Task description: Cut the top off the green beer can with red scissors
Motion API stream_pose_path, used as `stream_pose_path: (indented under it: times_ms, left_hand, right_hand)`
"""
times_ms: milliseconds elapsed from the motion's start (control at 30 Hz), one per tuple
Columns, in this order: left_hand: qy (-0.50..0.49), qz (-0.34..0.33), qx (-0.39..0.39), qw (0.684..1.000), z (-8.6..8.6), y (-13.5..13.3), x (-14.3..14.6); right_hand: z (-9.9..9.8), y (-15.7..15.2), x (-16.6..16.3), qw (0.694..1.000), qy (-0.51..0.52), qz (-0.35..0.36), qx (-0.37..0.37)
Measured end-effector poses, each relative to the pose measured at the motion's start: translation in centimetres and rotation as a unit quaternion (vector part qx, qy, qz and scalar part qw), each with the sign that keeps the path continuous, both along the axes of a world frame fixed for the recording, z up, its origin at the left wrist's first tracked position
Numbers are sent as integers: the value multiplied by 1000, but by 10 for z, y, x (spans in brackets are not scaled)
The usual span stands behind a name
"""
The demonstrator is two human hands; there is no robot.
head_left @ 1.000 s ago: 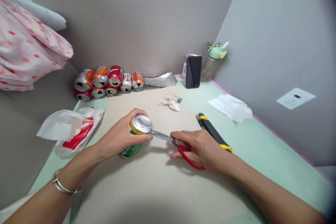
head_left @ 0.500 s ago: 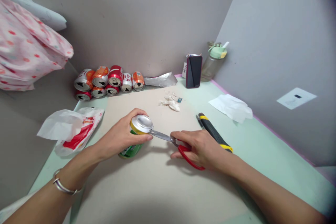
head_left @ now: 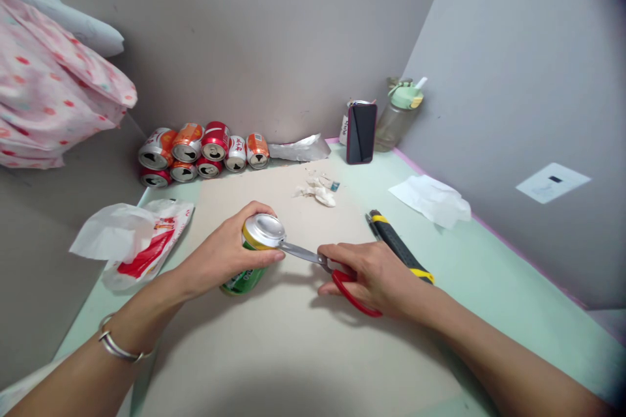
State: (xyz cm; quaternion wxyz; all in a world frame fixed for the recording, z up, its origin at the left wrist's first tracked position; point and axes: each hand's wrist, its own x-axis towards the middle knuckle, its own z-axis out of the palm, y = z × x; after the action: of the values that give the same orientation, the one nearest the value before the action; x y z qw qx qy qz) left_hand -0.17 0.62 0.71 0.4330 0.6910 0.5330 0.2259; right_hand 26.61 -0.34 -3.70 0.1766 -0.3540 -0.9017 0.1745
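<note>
My left hand (head_left: pixel 222 254) is wrapped round a green and yellow drink can (head_left: pixel 255 247) that lies tilted on a beige board (head_left: pixel 293 345), its silver end facing up. My right hand (head_left: pixel 374 273) grips red-handled scissors (head_left: pixel 337 273). The scissor blades reach left and their tips touch the can just below its silver rim. A silver bangle sits on my left wrist.
Several empty cans (head_left: pixel 200 151) are stacked against the back wall. A black and yellow utility knife (head_left: pixel 398 247) lies right of my right hand. A plastic bag (head_left: pixel 130 241) lies left, white tissue (head_left: pixel 430 201) right, a phone (head_left: pixel 360 133) and bottle (head_left: pixel 398 114) at the back corner.
</note>
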Motion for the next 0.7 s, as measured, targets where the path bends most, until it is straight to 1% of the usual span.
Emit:
stream_pose_path:
  times_ms: [700]
  left_hand:
    - [-1,1,0,1000,-2,1,-1]
  right_hand:
    - [-4,0,1,1000,3,2,5]
